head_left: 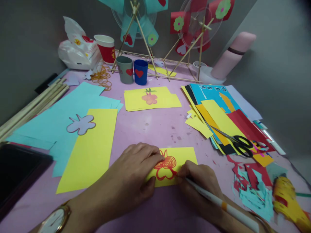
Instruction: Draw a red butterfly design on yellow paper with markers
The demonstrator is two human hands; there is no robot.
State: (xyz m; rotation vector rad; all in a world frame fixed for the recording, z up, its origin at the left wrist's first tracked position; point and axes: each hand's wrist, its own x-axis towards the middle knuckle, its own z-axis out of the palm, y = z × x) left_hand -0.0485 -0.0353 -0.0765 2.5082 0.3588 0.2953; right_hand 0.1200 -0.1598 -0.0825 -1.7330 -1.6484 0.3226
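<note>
A small yellow card [188, 155] lies on the pink table in front of me, with a red butterfly drawing [165, 166] on it, its upper wings lined with red strokes. My right hand [198, 181] grips a white marker [225, 207], whose red tip touches the drawing's lower right wing. Resting on the card's left part, my left hand [141, 171] has its fingers stretched out and pressing the paper flat. A lilac butterfly cutout [81, 124] lies to the left on a long yellow sheet [92, 158]. Farther back, a pink butterfly [149, 98] shows on stacked yellow cards [167, 100].
Scissors [233, 139] lie on coloured paper [213, 94] at right, near paper scraps [255, 191] and a yellow glue gun [286, 200]. Stick-framed wheels [134, 19], cups [140, 72] and a pink bottle [233, 55] stand behind. A black tablet-like object [21, 174] sits left.
</note>
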